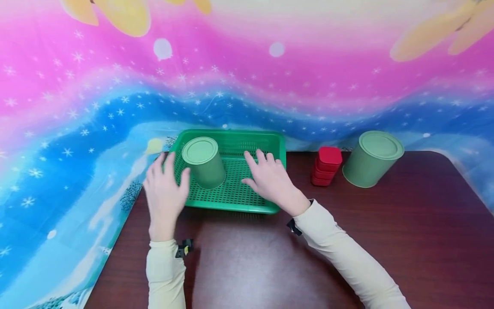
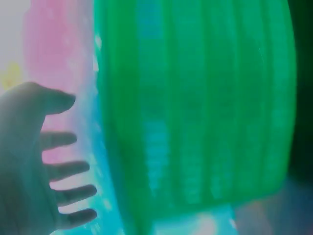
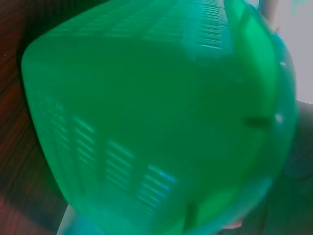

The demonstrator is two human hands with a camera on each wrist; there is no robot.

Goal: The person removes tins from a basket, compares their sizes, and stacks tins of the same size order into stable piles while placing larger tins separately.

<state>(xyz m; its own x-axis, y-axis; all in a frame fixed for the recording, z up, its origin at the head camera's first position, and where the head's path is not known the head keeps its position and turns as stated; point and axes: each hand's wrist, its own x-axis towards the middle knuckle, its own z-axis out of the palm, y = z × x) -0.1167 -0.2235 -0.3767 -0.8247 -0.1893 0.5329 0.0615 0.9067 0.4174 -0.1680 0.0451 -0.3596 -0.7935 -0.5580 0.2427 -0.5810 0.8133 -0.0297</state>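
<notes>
a green perforated plastic basket point(image 1: 231, 195) sits on the dark brown wooden table point(image 1: 386, 240), up against the far edge where a pink and blue starry cloth backdrop point(image 1: 247, 77) hangs. inside its left part stands a sage green round tin can with a flat lid point(image 1: 203, 162), upright. the left hand point(image 1: 165, 191) lies at the basket's left rim, fingers straight and spread, thumb pointing toward the can; whether it touches the can cannot be told. it grips nothing, and the left wrist view shows the left hand point(image 2: 34, 161) open beside the blurred basket point(image 2: 195, 112). the right hand point(image 1: 272, 179) rests flat over the basket's right side, fingers extended and slightly apart, holding nothing. the right wrist view is filled by the basket point(image 3: 156, 117), out of focus. to the right of the basket, apart from it, stands a small stack of red square tins point(image 1: 326, 166), and just beyond it a larger sage green round tin can point(image 1: 372, 158).
</notes>
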